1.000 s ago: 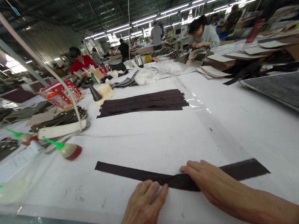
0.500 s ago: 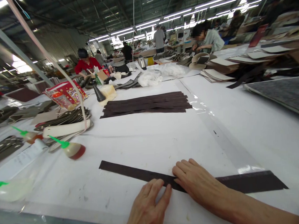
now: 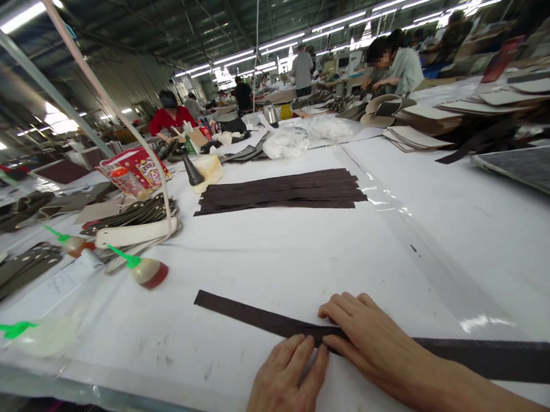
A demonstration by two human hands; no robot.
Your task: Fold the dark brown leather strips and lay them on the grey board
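A long dark brown strip (image 3: 262, 317), which looks like leather or a similar sheet, lies slantwise across the white table in front of me. Its left part is narrow; the right part, beyond my wrist, is wider. My left hand (image 3: 286, 377) has its fingertips and thumb pinched together on the near edge at the strip's middle. Just to the right, my right hand (image 3: 364, 330) grips the same stretch, fingers curled over the far edge and thumb on the near edge. The two thumbs almost meet. My right hand and forearm hide part of the strip.
A stack of brown strips (image 3: 278, 192) lies farther back. To the left are squeeze bottles with green tips (image 3: 149, 271), white strap pieces (image 3: 135, 233) and a red bag (image 3: 137, 170). Pale panels (image 3: 419, 137) and a grey board (image 3: 526, 168) lie at right. Several people work behind.
The view has shifted slightly, moving the scene to the right. The strip's right end has swung nearer to me. My right thumb has come to the strip's near edge beside my left thumb.
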